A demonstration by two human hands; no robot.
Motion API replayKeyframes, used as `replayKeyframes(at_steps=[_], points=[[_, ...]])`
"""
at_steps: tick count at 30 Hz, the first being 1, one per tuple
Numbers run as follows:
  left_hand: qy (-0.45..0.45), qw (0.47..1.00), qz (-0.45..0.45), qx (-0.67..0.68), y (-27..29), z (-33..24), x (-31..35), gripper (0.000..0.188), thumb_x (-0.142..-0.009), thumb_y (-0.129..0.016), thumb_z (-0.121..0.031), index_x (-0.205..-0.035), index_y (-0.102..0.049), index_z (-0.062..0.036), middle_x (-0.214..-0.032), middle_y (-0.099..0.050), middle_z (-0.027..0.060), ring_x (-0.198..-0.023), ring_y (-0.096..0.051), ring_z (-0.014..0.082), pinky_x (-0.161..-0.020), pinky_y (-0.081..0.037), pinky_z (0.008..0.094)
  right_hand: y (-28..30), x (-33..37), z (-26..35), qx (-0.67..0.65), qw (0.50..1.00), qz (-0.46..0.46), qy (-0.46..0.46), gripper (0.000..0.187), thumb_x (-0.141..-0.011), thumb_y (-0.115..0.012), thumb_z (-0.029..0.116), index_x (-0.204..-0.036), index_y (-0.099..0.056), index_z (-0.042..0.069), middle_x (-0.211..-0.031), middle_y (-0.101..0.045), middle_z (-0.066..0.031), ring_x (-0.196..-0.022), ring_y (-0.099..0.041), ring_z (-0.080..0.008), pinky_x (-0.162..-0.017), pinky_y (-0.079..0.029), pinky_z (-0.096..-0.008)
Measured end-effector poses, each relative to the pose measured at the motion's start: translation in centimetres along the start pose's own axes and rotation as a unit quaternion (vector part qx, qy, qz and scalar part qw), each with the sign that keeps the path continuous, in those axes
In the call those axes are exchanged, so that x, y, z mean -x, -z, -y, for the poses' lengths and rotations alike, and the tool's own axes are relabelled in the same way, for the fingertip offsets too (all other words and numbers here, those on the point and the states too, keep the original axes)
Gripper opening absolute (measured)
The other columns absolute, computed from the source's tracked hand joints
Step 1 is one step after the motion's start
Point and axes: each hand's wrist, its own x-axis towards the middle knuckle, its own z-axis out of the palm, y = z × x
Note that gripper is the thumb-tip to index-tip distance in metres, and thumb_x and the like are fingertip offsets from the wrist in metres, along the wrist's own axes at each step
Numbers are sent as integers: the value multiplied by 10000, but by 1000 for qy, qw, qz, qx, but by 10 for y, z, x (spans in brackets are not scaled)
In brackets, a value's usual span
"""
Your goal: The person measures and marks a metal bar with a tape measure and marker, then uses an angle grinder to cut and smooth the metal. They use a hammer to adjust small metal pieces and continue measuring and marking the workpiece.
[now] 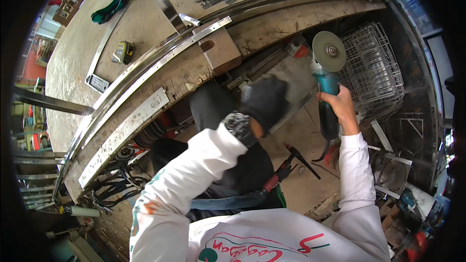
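**Grinder held up, away from the table**

The right hand had its fingers wrapped tight round the grinder, w/ the disc pointing up & away from the body, prob. to keep it off the legs. The left hand wore a dark glove and a watch; it looked blurry, so I can't tell if its fingers were wide or closed. It sat just left of the grinder, not touching. The table held a tape measure and metal strips. A wire rack stood behind the disc.
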Motion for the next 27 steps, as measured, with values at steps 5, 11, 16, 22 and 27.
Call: replayKeyframes(at_steps=[5, 11, 16, 22, 27], points=[[-17, 974, -22, -226, -13, 84, 7, 134, -834, -715, -132, -927, -747, -40, -929, -739, 207, -886, -755, 380, -712, -592, 487, -20, -26, -18, -41, 997, -40, -54, 304, -741, -845, 219, -922, -757, -10, -807, -719, -75, -691, -657, -157, -665, -504, -311], [-26, 979, -25, -198, -2, 87, 6, 139, -776, -783, -131, -889, -765, -54, -858, -760, 178, -813, -774, 372, -660, -614, 476, -37, -59, -13, -98, 982, -117, -110, 396, -723, -866, 244, -939, -766, -73, -856, -753, -130, -744, -713, -207, -717, -542, -354], [-48, 973, 3, -224, -4, 86, -1, 254, -696, -854, -155, -913, -755, -65, -862, -767, 170, -816, -778, 369, -653, -615, 483, -49, -96, -22, -139, 954, -219, -151, 504, -706, -889, 309, -976, -760, -97, -964, -768, -175, -857, -736, -259, -819, -548, -377], [-30, 965, -13, -259, 6, 90, -1, 196, -722, -809, -115, -904, -746, -78, -871, -772, 168, -817, -777, 373, -648, -613, 485, -79, -94, -2, 67, 965, -217, -134, 837, -761, -827, 613, -1102, -740, -146, -1148, -741, -334, -1066, -744, -431, -925, -562, -456], [9, 961, -32, -274, -14, 78, -19, 202, -751, -782, -136, -949, -761, -105, -860, -774, 139, -822, -780, 358, -652, -613, 480, -56, -76, -8, 165, 957, -195, -136, 919, -772, -770, 717, -1075, -743, -150, -1137, -742, -337, -1117, -728, -439, -960, -563, -455]])
